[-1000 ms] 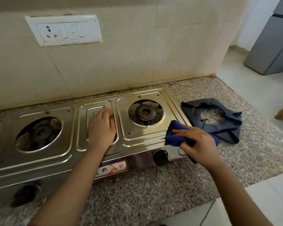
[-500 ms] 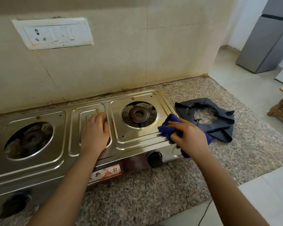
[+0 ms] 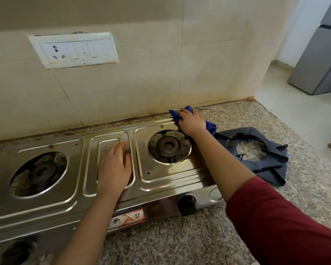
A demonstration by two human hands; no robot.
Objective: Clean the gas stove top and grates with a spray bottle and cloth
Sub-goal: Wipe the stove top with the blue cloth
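A steel two-burner gas stove top (image 3: 172,174) lies on a granite counter, both burners bare. My right hand (image 3: 191,121) presses a blue cloth (image 3: 210,127) onto the stove's back right corner, near the wall. My left hand (image 3: 115,166) rests flat, fingers together, on the middle panel between the left burner (image 3: 40,172) and the right burner (image 3: 167,147). Black grates (image 3: 260,155) lie stacked on the counter to the right of the stove. No spray bottle is in view.
The granite counter (image 3: 161,243) runs along the front and right, ending at a floor drop on the right. A tiled wall with a white switch plate (image 3: 73,49) stands behind the stove. Two black knobs (image 3: 186,204) face front. A grey fridge (image 3: 321,60) stands far right.
My right hand has slid the blue cloth from the stove's front right edge up to its back right corner. The left hand has stayed on the middle panel.
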